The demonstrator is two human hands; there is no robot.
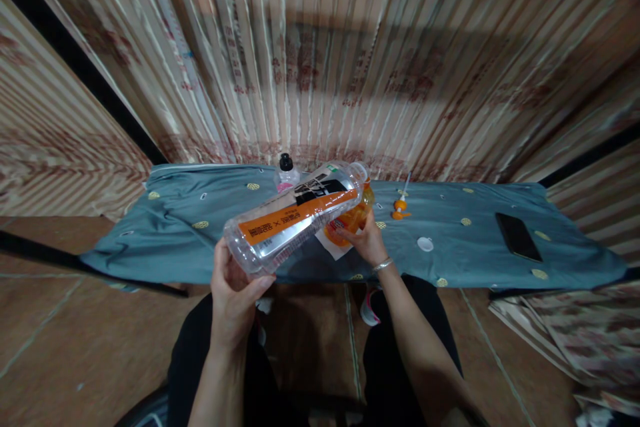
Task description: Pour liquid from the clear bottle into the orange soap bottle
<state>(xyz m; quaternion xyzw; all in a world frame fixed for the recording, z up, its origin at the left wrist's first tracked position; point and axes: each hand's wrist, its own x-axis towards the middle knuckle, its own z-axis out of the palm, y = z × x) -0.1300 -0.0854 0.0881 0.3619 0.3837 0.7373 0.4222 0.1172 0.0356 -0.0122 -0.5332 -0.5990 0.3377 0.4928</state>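
Note:
My left hand (235, 290) holds the base of a large clear bottle (300, 217) with an orange and black label. That bottle is tilted, its open neck pointing up and right, over the top of an orange bottle (356, 217). Whether the two mouths touch is hard to tell. My right hand (369, 240) is wrapped round the orange bottle, which stands on or just above a white paper (334, 250). An orange pump head (400, 209) with a clear tube lies to the right on the cloth.
A small clear bottle with a black cap (286, 163) stands behind the large one. On the blue-green cloth-covered table (175, 247) are a white round lid (425, 244) and a black phone (519, 237). A striped curtain (320, 67) hangs behind; dark poles flank the table.

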